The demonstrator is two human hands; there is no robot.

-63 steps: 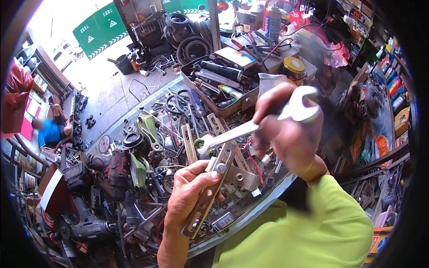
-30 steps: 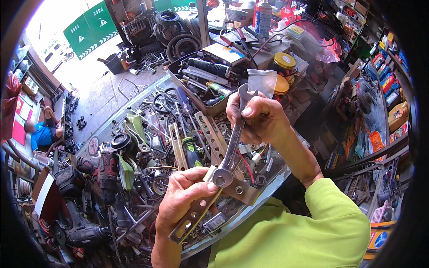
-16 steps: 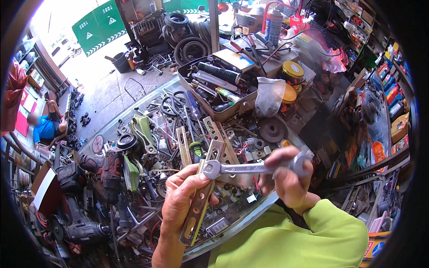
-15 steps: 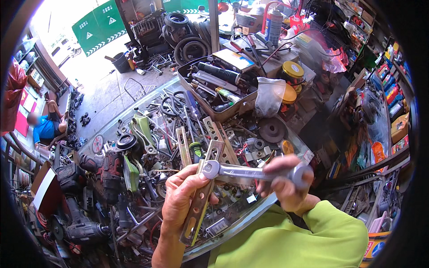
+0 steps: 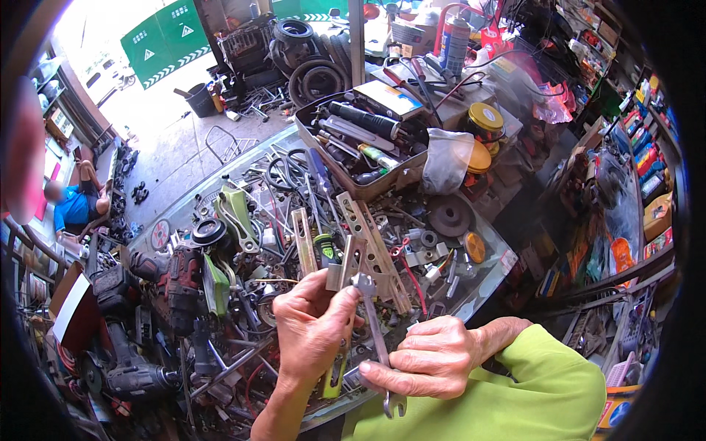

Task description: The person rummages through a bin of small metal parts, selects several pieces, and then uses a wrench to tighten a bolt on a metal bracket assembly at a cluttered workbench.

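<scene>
My left hand (image 5: 312, 323) grips a slotted metal bracket (image 5: 357, 253) upright above the workbench, its thumb pressed near the bracket's upper part. A silver wrench (image 5: 378, 334) slants down from there, its upper end at the bracket beside my left thumb. Whether its jaws sit around a nut is too small to tell. The fingers of my right hand (image 5: 434, 356) are closed around the wrench's lower shaft. Its open-ended jaw sticks out below them. Behind the bracket, another perforated metal strip (image 5: 379, 257) lies on the bench among loose parts.
Loose hardware crowds the glass-topped bench (image 5: 482, 275). A red-and-black cordless drill (image 5: 180, 287) lies at left. Further back stand a tool-filled tray (image 5: 364, 192) and yellow-lidded jars (image 5: 485, 116). A person in blue (image 5: 72, 207) sits at far left.
My right hand has come down and nearer to me. The wrench has swung from nearly level to a steep downward slant. My left hand still holds the bracket, now slightly further right.
</scene>
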